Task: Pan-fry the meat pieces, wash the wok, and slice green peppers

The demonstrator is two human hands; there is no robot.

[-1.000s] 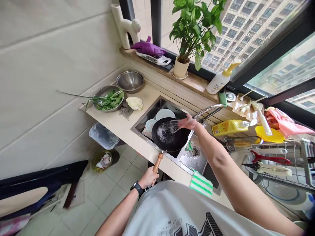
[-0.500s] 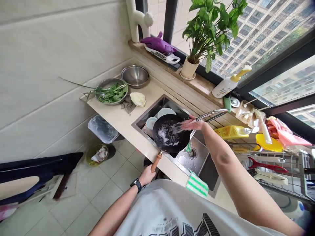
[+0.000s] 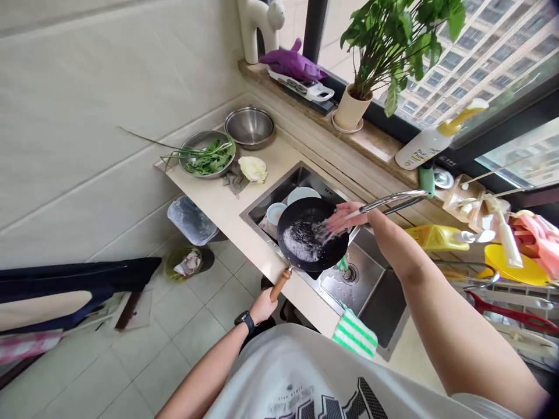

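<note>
My left hand [image 3: 263, 304] is closed around the wooden handle [image 3: 280, 284] of a black frying pan [image 3: 312, 234], which it holds tilted over the steel sink [image 3: 362, 288]. My right hand [image 3: 345, 216] is stretched out flat, fingers apart, under the running water at the tip of the chrome faucet [image 3: 392, 201] and over the pan's far rim. Water splashes white inside the pan. A black watch sits on my left wrist.
White dishes [image 3: 292, 201] lie in the sink behind the pan. On the counter stand a bowl of greens [image 3: 207, 155], a steel bowl [image 3: 249, 125] and a cabbage piece [image 3: 253, 169]. A green striped cloth [image 3: 354, 334] hangs on the sink's front edge. A potted plant [image 3: 351, 109], soap bottles and a dish rack line the right.
The view has shifted; the pan and both hands sit slightly further right. My right hand stays under the water stream over the pan, and the splash has spread in the pan.
</note>
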